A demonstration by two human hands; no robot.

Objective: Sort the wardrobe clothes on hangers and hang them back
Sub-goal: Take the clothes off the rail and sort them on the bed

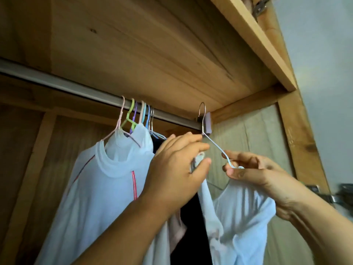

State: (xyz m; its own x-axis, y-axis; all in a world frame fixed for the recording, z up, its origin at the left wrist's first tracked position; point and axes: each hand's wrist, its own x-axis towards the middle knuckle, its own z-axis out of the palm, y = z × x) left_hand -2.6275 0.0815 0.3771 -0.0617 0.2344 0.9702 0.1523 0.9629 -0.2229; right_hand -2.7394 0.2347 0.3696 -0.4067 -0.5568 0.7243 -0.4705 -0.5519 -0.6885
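A pale blue wire hanger (215, 145) with a metal hook sits just in front of the right end of the grey rail (57, 84); whether the hook rests on the rail I cannot tell. My left hand (177, 169) grips the hanger's left side and a bunch of light cloth. My right hand (254, 175) pinches the hanger's right arm and the white garment (238, 213) draped under it. Further left on the rail hang several coloured hangers (133, 115) with a white shirt with red stripes (99, 184) and a dark garment (193, 226).
The wooden shelf board (152, 54) lies close above the rail. The wardrobe's right side panel (298, 134) and a purple rail bracket (207, 122) stand right beside the hanger. A metal door hinge (332, 196) sticks out at the right edge.
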